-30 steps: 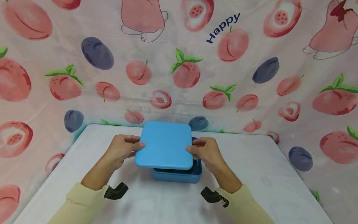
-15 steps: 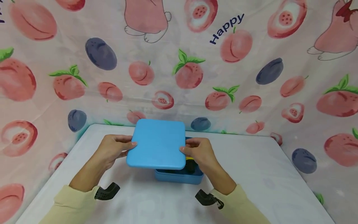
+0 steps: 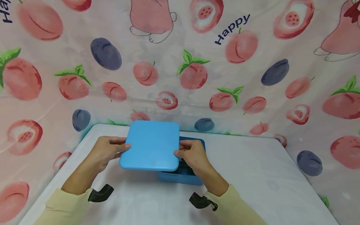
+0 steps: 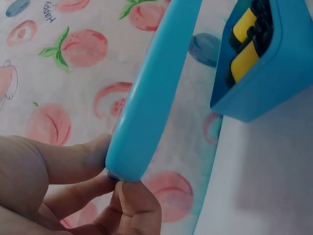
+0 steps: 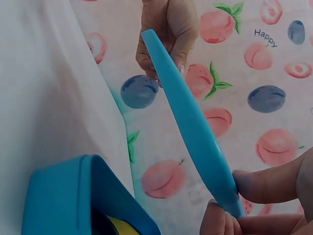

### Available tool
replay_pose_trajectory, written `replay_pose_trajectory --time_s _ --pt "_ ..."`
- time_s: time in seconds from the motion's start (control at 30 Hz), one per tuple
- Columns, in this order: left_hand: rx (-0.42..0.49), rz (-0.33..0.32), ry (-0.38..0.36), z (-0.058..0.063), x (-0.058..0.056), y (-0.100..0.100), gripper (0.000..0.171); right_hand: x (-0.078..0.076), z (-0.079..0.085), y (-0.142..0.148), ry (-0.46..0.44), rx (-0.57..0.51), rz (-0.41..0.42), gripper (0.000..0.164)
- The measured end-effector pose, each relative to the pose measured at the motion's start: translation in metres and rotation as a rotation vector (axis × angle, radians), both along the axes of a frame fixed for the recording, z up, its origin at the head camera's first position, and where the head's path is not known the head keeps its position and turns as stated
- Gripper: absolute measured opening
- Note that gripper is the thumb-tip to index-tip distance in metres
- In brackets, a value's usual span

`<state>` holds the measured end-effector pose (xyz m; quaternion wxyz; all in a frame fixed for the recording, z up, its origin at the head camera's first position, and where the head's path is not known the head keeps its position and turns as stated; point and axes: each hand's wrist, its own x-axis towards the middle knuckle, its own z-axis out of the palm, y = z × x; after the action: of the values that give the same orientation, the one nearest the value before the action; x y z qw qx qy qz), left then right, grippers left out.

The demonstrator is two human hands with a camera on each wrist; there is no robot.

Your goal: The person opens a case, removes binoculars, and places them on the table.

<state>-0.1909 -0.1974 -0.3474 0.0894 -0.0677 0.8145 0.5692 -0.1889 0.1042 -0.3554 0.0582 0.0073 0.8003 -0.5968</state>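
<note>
A flat, light-blue square lid [image 3: 152, 145] is held up between both hands in the head view. My left hand [image 3: 105, 152] pinches its left edge, thumb on top and fingers beneath. At the opposite edge my right hand [image 3: 194, 153] pinches it the same way. Under and to the right of the lid stands a blue box [image 3: 180, 178], partly covered by the lid and right hand. Inside the box [image 4: 288, 63], the left wrist view shows black-and-yellow items [image 4: 244, 61], of which only parts are visible.
The box rests on a white-covered table [image 3: 244, 175]. Behind it rises a pink cloth backdrop [image 3: 180, 103] printed with fruit. A black wrist mount [image 3: 101, 193] sits at the left cuff and another black mount [image 3: 201, 201] at the right.
Both hands have moved the lid to the left, away from over the box. More of the box's back and right side now shows. The view has shifted slightly.
</note>
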Motion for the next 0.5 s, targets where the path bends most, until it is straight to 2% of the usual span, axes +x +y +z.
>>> replay_pose_trajectory --time_s 0.27,0.5 --pt "-0.032 0.000 -0.003 -0.006 0.002 -0.020 0.064 -0.002 -0.006 -0.018 0.000 0.012 0.026 0.046" --pt "-0.055 -0.035 0.004 -0.012 0.004 -0.040 0.064 -0.001 -0.012 -0.034 -0.008 0.011 0.030 0.046"
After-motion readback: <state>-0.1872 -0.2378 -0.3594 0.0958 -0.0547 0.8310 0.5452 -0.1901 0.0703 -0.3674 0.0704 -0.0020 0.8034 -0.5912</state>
